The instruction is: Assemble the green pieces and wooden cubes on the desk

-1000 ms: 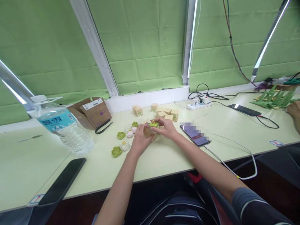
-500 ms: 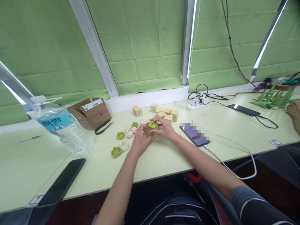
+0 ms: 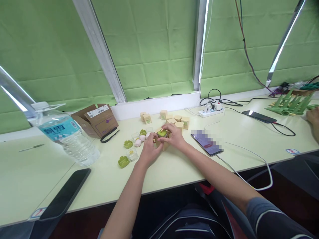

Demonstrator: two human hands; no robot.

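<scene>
Both hands meet at the middle of the table around a small jar with a green lid (image 3: 161, 133). My left hand (image 3: 151, 148) is closed on its left side, the thumb reaching toward the front. My right hand (image 3: 175, 136) pinches the jar from the right, fingers over the far edge. Part of a small tan cardboard box (image 3: 165, 146) shows just below the jar; my fingers hide most of it. Left of my hands lie green flower-shaped lids (image 3: 123, 161), a clear glass jar (image 3: 132, 154) and rounded pale pink pieces (image 3: 138, 142).
Several small tan boxes (image 3: 184, 122) stand behind my hands. A phone (image 3: 208, 143) with a white cable lies to the right, another phone (image 3: 66, 192) at front left. A large water bottle (image 3: 71, 139) and an open carton (image 3: 99, 122) stand left. Another person's hand (image 3: 313, 118) shows far right.
The green-lidded jar has tilted and dropped slightly between my fingers. My right hand has shifted a little, and another pink piece shows beside my left hand.
</scene>
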